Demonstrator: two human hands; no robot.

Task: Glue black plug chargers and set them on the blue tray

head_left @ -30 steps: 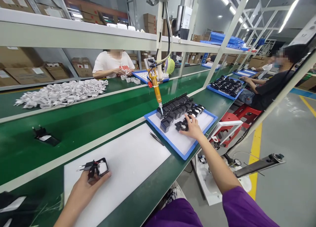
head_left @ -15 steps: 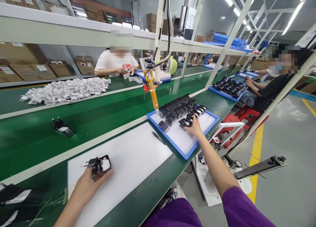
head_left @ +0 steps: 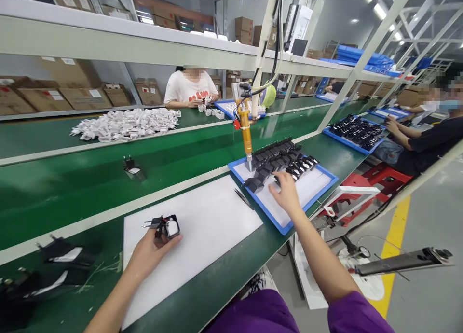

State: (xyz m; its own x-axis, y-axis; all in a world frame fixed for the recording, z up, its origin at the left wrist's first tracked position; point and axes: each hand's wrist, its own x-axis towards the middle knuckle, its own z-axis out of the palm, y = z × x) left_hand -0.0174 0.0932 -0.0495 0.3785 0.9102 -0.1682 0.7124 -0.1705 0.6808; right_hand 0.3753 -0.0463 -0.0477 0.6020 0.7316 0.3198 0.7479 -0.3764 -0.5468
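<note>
My left hand (head_left: pixel 154 251) is closed on an open black plug adapter (head_left: pixel 167 227) above the white mat (head_left: pixel 213 231). Two metal pins point left from it, and a white part shows inside the housing. My right hand (head_left: pixel 287 193) reaches over a blue-rimmed tray (head_left: pixel 331 179), thumb and fingers apart. Its fingertips are close to the near end of a row of black adapters with white parts (head_left: pixel 300 166). Behind that row stand several black housings (head_left: pixel 269 160). A pair of tweezers (head_left: pixel 244 199) lies at the mat's right edge.
An orange dispenser (head_left: pixel 246 130) hangs over the tray's far-left corner. Black adapters (head_left: pixel 61 253) lie at the near left, and one adapter (head_left: pixel 133 169) is on the green belt (head_left: pixel 188 154). Across it is a white heap of parts (head_left: pixel 126 124). Co-workers sit opposite and at right.
The head view has turned left, so the scene sits farther right. My right hand has drawn back a little from the adapter row, fingers spread. My left hand still holds the adapter.
</note>
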